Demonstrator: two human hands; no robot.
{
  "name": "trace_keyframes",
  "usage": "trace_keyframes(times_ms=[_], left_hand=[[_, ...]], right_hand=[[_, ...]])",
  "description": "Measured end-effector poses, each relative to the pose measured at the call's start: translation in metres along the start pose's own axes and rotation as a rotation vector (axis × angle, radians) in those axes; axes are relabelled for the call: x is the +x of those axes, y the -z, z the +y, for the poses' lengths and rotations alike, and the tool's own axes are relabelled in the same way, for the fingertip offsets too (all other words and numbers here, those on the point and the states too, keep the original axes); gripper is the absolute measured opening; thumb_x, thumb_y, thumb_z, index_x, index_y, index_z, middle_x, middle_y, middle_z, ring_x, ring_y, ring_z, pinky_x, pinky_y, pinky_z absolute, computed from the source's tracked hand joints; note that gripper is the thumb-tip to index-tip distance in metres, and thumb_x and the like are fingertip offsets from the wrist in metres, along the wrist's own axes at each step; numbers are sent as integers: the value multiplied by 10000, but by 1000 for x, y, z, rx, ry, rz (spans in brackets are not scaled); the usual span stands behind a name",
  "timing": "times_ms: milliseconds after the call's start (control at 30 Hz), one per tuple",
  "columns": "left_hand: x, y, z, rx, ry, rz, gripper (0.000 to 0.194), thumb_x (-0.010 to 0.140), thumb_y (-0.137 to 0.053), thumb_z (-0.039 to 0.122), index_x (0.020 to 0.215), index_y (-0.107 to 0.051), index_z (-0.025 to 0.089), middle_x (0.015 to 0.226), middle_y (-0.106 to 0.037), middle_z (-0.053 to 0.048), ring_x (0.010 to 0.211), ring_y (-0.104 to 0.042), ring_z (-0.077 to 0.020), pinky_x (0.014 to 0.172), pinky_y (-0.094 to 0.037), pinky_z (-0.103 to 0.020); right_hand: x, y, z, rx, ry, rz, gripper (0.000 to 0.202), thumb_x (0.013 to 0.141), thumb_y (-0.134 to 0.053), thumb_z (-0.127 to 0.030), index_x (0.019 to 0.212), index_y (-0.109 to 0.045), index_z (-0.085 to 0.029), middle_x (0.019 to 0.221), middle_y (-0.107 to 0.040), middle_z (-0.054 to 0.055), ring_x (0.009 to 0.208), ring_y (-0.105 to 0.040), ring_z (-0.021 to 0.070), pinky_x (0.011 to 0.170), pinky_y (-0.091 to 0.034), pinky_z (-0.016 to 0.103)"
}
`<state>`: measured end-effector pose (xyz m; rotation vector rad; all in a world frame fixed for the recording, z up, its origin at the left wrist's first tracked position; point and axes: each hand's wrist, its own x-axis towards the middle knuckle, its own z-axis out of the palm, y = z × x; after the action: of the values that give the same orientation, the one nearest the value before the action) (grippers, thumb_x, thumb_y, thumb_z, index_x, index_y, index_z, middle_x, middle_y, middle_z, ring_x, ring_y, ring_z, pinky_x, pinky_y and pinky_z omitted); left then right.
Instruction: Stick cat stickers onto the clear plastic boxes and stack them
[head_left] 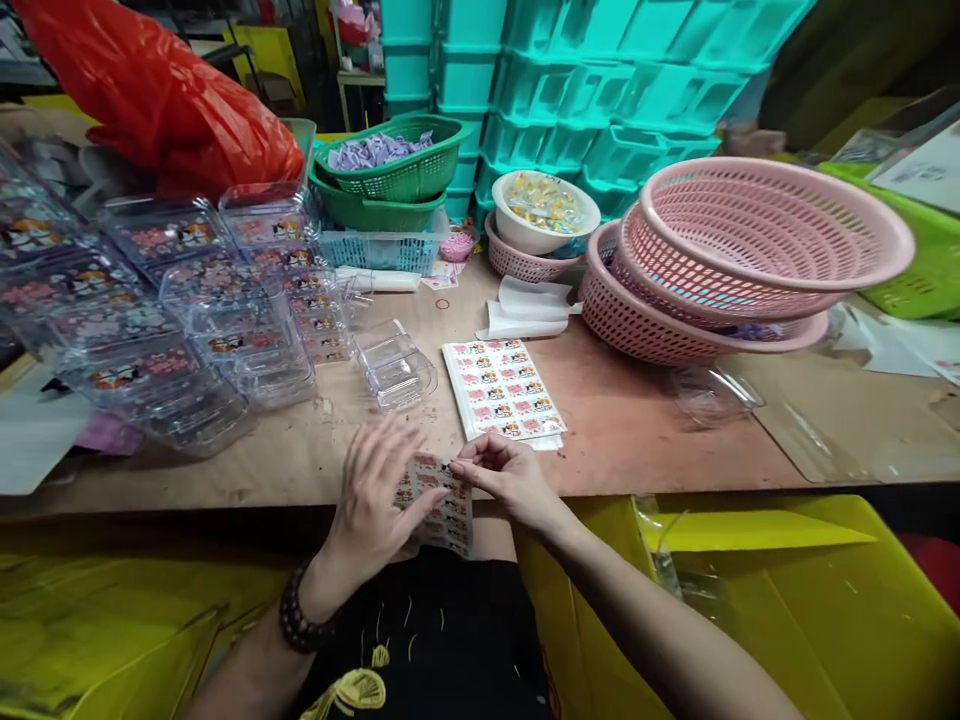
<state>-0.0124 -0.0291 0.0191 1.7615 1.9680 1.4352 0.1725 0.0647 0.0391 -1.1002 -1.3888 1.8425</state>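
Note:
A sheet of printed stickers (452,520) hangs at the table's front edge, between my two hands. My right hand (510,482) pinches its top right corner with thumb and fingertips. On the sheet's left side lies my left hand (379,500), its fingers spread and slightly blurred, the thumb across the sheet's front. A stack of sticker sheets (504,390) rests on the table just beyond my right hand. Left of that stack stands a clear plastic box (395,365), touched by neither hand.
Stacked clear boxes with stickers (217,320) fill the left side. Pink baskets (675,330) stand at right, a white bowl of small packets (545,240) and green baskets (390,190) at the back. Teal bins (577,100) rise behind. Yellow boxes (810,610) are below the table edge.

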Motion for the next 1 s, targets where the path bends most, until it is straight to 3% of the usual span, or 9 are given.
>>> trace_keyframes(times_ms=[100,167,267,500,567,733,833,900,1000], left_hand=[[8,-1,4,-76,-46,-296,220,872,-700,359,1079,-741,299,1022,-764,-43,1171,-617,-286,1224,-201,-547],[14,-4,3,-151,21,-380,115,893,-668,351,904,-765,291,870,-758,-28,988,-658,-259,1213,-207,-553],[20,-8,-1,-235,72,-408,123,878,-677,348,818,-756,274,814,-737,-24,867,-646,-229,1196,-244,-530],[23,-4,-3,-315,67,-511,98,870,-687,296,854,-784,292,786,-739,-12,783,-645,-200,1140,-317,-488],[24,-3,-2,-319,39,-525,103,870,-686,295,845,-786,299,764,-731,-8,775,-644,-197,1142,-317,-487],[28,1,-1,-294,-40,-554,142,887,-656,326,832,-785,310,756,-726,1,818,-659,-198,1225,-160,-517],[31,2,-1,-265,-27,-589,170,900,-632,356,826,-774,300,764,-737,-1,788,-654,-193,1200,-239,-496],[33,2,-2,-242,7,-591,188,899,-630,368,807,-764,274,764,-736,-14,765,-647,-194,1089,-390,-448],[35,2,-2,-231,86,-598,219,890,-635,381,780,-755,234,777,-736,-34,755,-649,-193,864,-491,-347]], right_hand=[[-6,-6,1,-4,6,-46,423,612,-879,-515,706,-640,-178,673,-628,-31,614,-556,96,625,-464,257],[-8,-3,-1,-22,10,-75,426,643,-847,-552,712,-655,-178,665,-629,-23,620,-560,106,636,-467,267],[-8,4,-5,-83,-12,-101,429,662,-825,-566,706,-663,-172,617,-616,-19,585,-537,110,602,-441,271],[-7,6,-7,-117,-116,-169,404,647,-850,-505,705,-656,-156,556,-542,-50,512,-414,71,508,-297,225],[-7,6,-8,-97,-136,-212,394,645,-857,-492,701,-667,-152,589,-563,-40,543,-435,75,532,-314,226],[-5,6,-7,51,-245,-309,378,581,-897,-440,652,-679,-141,656,-603,-17,613,-496,80,626,-389,230],[-7,4,-2,81,-298,-283,362,613,-875,-432,681,-664,-146,643,-586,-24,580,-487,78,607,-405,234],[-12,2,-1,19,-190,-199,324,691,-820,-438,761,-663,-164,694,-599,-16,606,-515,93,612,-435,244],[-20,-2,0,-268,185,-64,177,827,-699,-367,891,-677,-204,831,-638,23,737,-587,142,686,-504,289]])
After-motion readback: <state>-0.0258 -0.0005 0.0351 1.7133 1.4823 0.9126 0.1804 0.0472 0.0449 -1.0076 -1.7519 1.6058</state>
